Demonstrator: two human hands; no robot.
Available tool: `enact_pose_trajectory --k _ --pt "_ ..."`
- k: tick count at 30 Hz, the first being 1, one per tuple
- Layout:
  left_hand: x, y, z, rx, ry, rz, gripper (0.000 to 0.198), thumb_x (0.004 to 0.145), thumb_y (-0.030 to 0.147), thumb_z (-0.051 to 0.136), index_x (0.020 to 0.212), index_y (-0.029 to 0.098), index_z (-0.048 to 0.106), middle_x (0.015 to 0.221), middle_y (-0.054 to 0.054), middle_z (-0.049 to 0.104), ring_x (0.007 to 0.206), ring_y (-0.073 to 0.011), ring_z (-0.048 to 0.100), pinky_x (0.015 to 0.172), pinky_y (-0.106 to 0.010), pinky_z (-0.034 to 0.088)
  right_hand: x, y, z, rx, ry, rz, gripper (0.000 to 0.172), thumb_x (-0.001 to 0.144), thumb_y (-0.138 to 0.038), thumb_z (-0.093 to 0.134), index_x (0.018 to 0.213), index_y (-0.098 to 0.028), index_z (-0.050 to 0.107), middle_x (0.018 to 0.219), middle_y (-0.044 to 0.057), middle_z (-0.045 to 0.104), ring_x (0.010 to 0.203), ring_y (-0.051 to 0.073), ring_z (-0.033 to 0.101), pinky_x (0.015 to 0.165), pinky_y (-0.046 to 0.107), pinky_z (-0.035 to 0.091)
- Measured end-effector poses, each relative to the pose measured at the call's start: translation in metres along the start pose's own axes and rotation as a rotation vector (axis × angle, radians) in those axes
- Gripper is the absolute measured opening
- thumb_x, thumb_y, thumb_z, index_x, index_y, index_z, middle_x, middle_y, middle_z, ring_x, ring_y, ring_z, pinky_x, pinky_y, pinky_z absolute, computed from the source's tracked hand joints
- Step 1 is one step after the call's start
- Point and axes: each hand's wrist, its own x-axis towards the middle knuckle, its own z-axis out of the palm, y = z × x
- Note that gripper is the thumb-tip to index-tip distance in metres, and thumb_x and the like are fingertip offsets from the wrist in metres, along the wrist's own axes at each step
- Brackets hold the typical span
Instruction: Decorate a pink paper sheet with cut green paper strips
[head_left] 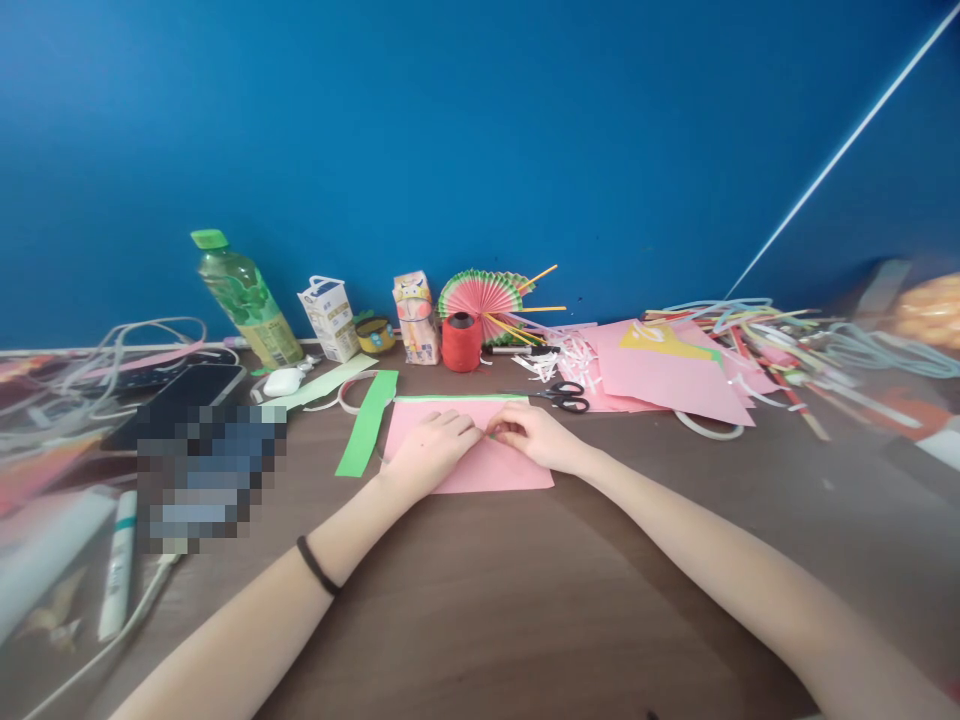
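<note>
A sheet of pink paper (487,478) with a green strip along its far edge lies on the table in front of me. Across its left part rests my left hand (439,445), fingers stretched out flat, the thumb out of sight. My right hand (534,436) is over the right part of the sheet, its thumb and fingers pinched close to the left fingertips. Whatever the pinch may hold is too small to make out. Just left of the sheet lies a green paper strip (369,425). Black-handled scissors (566,397) lie beyond my right hand.
Behind the sheet stand a red spool (461,345), a pleated paper fan (480,295), small cartons (416,320) and a green bottle (247,305). Pink sheets (664,380) and paper scraps pile up at right. Phones, cables and a marker (118,570) lie at left.
</note>
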Motion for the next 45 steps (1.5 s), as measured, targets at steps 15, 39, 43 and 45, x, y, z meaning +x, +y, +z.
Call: enact_pose_trajectory --k 15,39,43,45 --pt "-0.003 -0.005 0.01 -0.141 0.125 0.039 0.025 0.089 0.013 0.043 0.101 0.018 0.064 0.1 -0.004 0.068 0.089 -0.0167 0.06 0.079 -0.03 0.044 -0.002 0.002 -0.005 0.111 0.082 0.032 0.01 0.078 -0.01 0.052 0.081 -0.017 0.058 0.08 0.001 0.051 0.069 0.012 0.05 0.069 0.028 0.043" --pt "0.008 -0.023 -0.061 -0.854 -0.485 -0.519 0.015 0.08 0.029 0.046 0.071 0.019 0.052 0.062 0.002 0.056 0.057 -0.0132 0.053 0.056 -0.025 0.04 0.001 -0.005 -0.01 0.821 0.091 0.178 0.026 0.068 -0.034 0.07 0.081 -0.015 0.057 0.075 0.003 0.066 0.069 0.014 0.064 0.071 0.033 0.05" --pt "0.007 -0.025 -0.082 -1.018 -0.703 -0.513 0.019 0.079 0.037 0.046 0.071 0.02 0.049 0.055 0.004 0.046 0.041 -0.0083 0.038 0.039 -0.021 0.026 0.0 -0.001 -0.009 0.692 0.03 0.161 0.025 0.068 -0.028 0.069 0.086 -0.016 0.057 0.072 0.001 0.063 0.07 0.013 0.062 0.069 0.029 0.049" --pt "0.006 -0.025 -0.077 -0.869 -0.683 -0.58 0.018 0.079 0.034 0.045 0.072 0.02 0.052 0.06 0.002 0.051 0.043 -0.0089 0.039 0.04 -0.022 0.026 0.0 0.001 -0.008 0.621 -0.003 0.124 0.026 0.068 -0.023 0.068 0.091 -0.016 0.057 0.076 0.002 0.062 0.073 0.013 0.061 0.071 0.029 0.049"
